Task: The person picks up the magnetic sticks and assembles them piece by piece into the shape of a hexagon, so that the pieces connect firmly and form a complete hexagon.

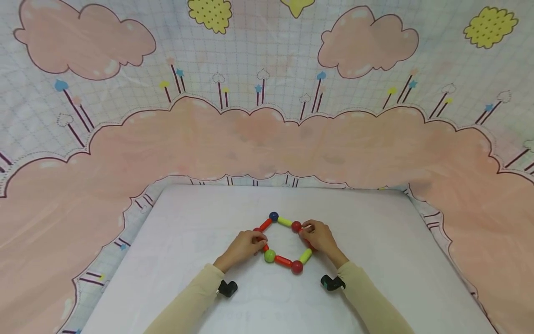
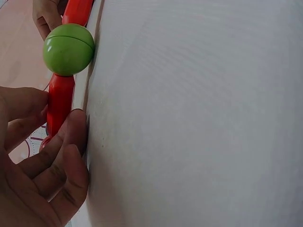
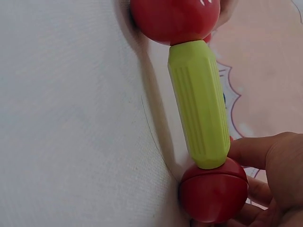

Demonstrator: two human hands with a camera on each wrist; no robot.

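A closed ring of toy rods and balls lies on the white table. My left hand [image 1: 246, 244] pinches a red rod [image 2: 60, 101] on the ring's left side, just beside a green ball [image 1: 270, 255]. Across the ring, my right hand [image 1: 320, 236] grips a red rod at the right side, mostly hidden under the fingers, below a red ball [image 1: 296, 226]. In the right wrist view, its fingers pass behind another red ball [image 3: 213, 191] joined to a yellow-green rod [image 3: 199, 104]. A blue ball [image 1: 273, 216] forms the far corner, and a red ball [image 1: 297, 267] the near one.
The white table [image 1: 200, 208] runs back to a cloth backdrop [image 1: 267, 144] printed with clouds, which also hangs at both sides. Small black cameras sit at the left wrist [image 1: 228, 288] and right wrist [image 1: 332, 282], low over the tabletop.
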